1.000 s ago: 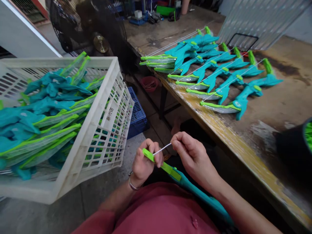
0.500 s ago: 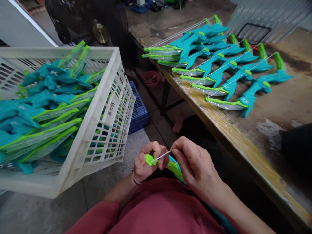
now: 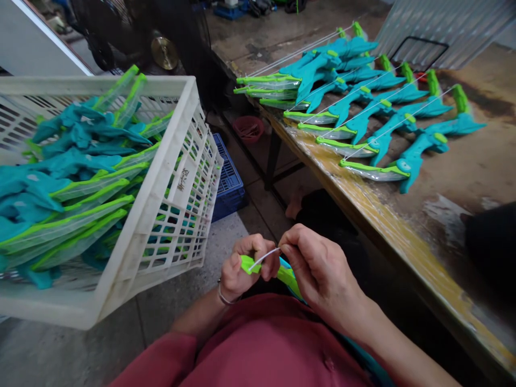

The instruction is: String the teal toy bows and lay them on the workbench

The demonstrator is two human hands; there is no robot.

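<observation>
My left hand [image 3: 249, 263] is closed around the bright green tip of a toy bow [image 3: 249, 265] in front of my red shirt. A short white string [image 3: 264, 257] runs from that tip, bowed slightly, to the pinched thumb and finger of my right hand [image 3: 316, 266]. More of the bow's green and teal body shows between the hands, and the rest is hidden behind my right hand and arm. On the table to the right lie several similar teal and green toy bows [image 3: 421, 153], their white strings stretched from end to end.
At left stands a white plastic crate [image 3: 187, 183] heaped with teal and green bow pieces [image 3: 80, 161]. A blue crate [image 3: 228, 199] and a pink bowl [image 3: 249, 129] are on the floor beyond. The worn wooden table's edge [image 3: 374, 228] runs along my right side.
The white string was straight and taut and now curves a little. My right hand has shifted slightly to the left; my left hand stays in place.
</observation>
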